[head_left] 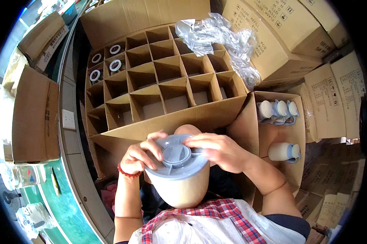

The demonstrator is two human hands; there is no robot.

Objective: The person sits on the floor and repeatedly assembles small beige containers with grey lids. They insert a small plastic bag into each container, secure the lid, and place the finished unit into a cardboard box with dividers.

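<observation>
A cream vacuum jug [179, 192] stands upside down at my lap, its blue-grey base [186, 169] facing up with a round ridged cap [176, 154] in the middle. My left hand [142, 153] is curled over the left of the base, thumb and fingers pressing its top. From the right, my right hand [222, 151] grips the base's rim, fingers lying across it near the cap. Whatever sits inside the jug is hidden.
Ahead is a big divided carton [163, 107], with several white-ringed glass refills [115, 66] in its left cells. Crumpled clear plastic [216, 34] drapes its far right corner. Another carton [279, 132] at right holds several cream-and-blue jugs [280, 151]. A green-topped table [71, 199] runs along the left.
</observation>
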